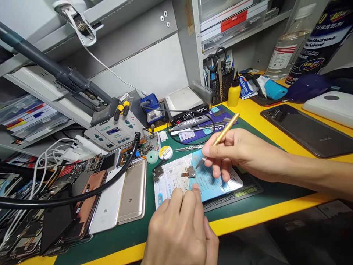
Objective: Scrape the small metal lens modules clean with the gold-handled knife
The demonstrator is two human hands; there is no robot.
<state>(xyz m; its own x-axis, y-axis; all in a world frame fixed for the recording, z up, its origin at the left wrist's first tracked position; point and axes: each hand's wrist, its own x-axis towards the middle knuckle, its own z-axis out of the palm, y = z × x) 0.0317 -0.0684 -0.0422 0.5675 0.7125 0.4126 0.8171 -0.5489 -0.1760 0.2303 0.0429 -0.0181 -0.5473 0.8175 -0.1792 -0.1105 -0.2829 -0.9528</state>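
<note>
My right hand [228, 152] grips a craft knife [224, 131] with a gold handle. Its blade points down to the left, close beside a small grey phone part with a brown flex cable [190, 172]. That part lies on a blue-and-white printed sheet [213, 184]. In the lower middle is my left hand [179, 228], its fingers curled and one fingertip by the sheet just below the part. What lies under its palm is hidden. A second small dark module [158, 173] rests at the sheet's left edge.
Left of the sheet lie a gold phone [134, 193], a white phone [107, 202] and a heap of phone parts. A black hose [110, 186] arches over them. Behind stand a hot-air station [116, 131] and a yellow bottle [234, 94]. A dark phone [311, 129] lies at right.
</note>
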